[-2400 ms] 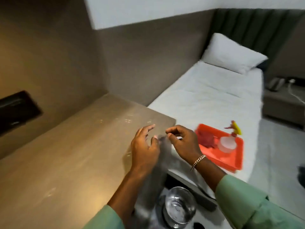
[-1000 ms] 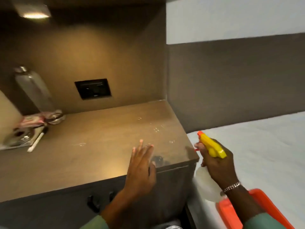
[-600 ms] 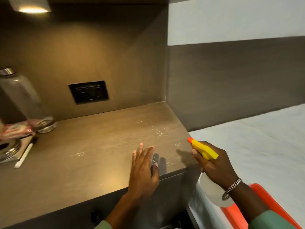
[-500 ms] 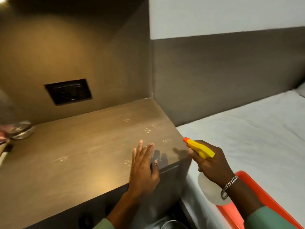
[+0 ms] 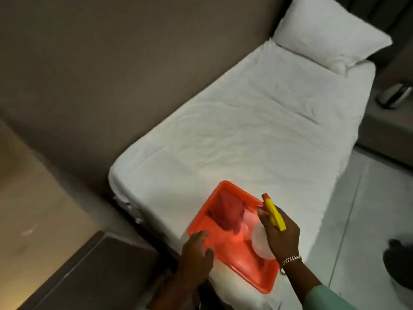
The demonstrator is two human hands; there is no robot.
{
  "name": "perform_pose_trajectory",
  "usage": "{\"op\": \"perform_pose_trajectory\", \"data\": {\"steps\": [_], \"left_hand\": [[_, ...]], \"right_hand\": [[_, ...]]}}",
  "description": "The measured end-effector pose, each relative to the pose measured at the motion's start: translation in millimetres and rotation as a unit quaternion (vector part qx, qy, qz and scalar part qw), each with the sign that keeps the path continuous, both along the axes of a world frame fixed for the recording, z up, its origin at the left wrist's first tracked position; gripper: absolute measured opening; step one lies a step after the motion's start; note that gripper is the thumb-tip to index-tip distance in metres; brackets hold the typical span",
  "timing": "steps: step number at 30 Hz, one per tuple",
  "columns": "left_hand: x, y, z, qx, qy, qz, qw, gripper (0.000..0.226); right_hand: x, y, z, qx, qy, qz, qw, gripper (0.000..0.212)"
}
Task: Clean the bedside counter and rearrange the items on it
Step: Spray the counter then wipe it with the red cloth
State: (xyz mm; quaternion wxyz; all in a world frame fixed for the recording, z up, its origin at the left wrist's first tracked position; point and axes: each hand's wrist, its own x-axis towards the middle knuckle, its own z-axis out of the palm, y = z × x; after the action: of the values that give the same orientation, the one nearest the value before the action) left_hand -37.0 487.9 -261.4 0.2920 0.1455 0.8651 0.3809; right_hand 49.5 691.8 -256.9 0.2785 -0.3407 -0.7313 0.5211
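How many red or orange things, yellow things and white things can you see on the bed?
Red or orange: 2, the tray and the cloth in it
Yellow: 1, the spray bottle's head, held in the right hand
White: 2, the pillow and the sheet
Total: 5

the person has two bare hands, with no gloves and no rings that can be seen. the right hand [image 5: 282, 238] has a shiny silver chain bracelet [image 5: 290, 258] on its wrist, and a soft light green sleeve [image 5: 326, 298] covers that arm. the left hand [image 5: 195, 256] has a bare wrist.
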Motion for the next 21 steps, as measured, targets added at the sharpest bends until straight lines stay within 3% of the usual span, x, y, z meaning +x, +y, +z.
{"op": "perform_pose_trajectory", "data": {"steps": [3, 5, 7, 10, 12, 16, 19, 21], "left_hand": [[-22.6, 52.0, -44.8, -0.040, -0.180, 0.098, 0.978, 0.039], [-38.2, 82.6, -63.5, -0.012, -0.312, 0.206, 0.927, 0.032], [-48.7, 110.7, -75.4, 0.030, -0.388, 0.293, 0.873, 0.045], [-57.2, 153.8, -89.8, 0.088, -0.399, 0.421, 0.810, 0.068], [-60.6, 174.6, -89.3, 0.087, -0.360, 0.492, 0.788, 0.079], [-64.8, 180.0, -81.2, 0.155, -0.348, 0.542, 0.749, 0.074], [-61.8, 164.5, -59.5, 0.194, -0.367, 0.477, 0.775, 0.039], [-54.9, 142.5, -31.1, 0.212, -0.348, 0.428, 0.807, 0.023]], "right_hand": [[2.2, 21.3, -34.0, 0.000, -0.001, -0.050, 0.999, 0.038], [-5.2, 31.1, -53.8, -0.007, 0.034, -0.060, 0.998, 0.037], [-12.3, 31.9, -68.6, -0.007, 0.058, -0.050, 0.997, 0.035], [-16.4, 28.9, -80.6, -0.028, 0.051, -0.052, 0.997, 0.036], [-12.3, 30.0, -79.9, -0.052, 0.025, -0.071, 0.996, 0.040], [15.0, 25.5, -74.4, -0.047, -0.098, -0.073, 0.991, 0.057], [47.1, 2.2, -57.3, -0.025, -0.131, -0.122, 0.984, 0.036], [58.3, -23.9, -34.9, 0.030, -0.120, -0.091, 0.988, 0.023]]}}
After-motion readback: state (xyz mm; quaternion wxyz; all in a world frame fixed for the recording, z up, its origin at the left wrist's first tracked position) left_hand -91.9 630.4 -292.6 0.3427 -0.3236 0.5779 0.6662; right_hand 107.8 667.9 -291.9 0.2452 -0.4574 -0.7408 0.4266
